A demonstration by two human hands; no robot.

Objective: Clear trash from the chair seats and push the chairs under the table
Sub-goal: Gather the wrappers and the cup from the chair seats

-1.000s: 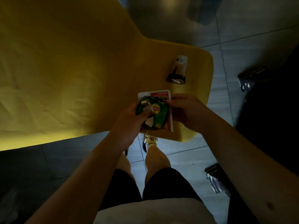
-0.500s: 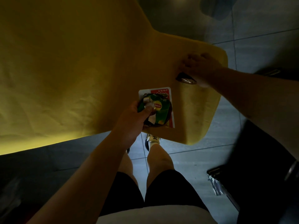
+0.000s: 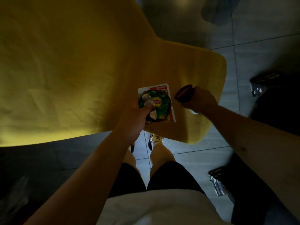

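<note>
A yellow chair [image 3: 191, 62] stands in front of me, its seat jutting right from the yellow table cover. My left hand [image 3: 136, 117] is closed on a bundle of trash: a crumpled green Lipton wrapper [image 3: 158, 103] stacked on a white and red card [image 3: 164, 88], held just above the seat's near edge. My right hand [image 3: 199, 99] grips a small dark bottle [image 3: 184, 95], lifted off the seat with its dark base pointing toward the wrapper.
A yellow cloth covers the table [image 3: 56, 70] at the left. Grey floor tiles [image 3: 253, 30] lie beyond the chair. Dark chair legs with shiny feet [image 3: 258, 88] stand at the right, another foot [image 3: 217, 181] lower down. My legs and shoes [image 3: 155, 140] are under the seat's edge.
My right hand reached to the bottle at the seat's far side, closed on it and brought it back beside the wrapper. My left hand kept hold of the wrapper and card.
</note>
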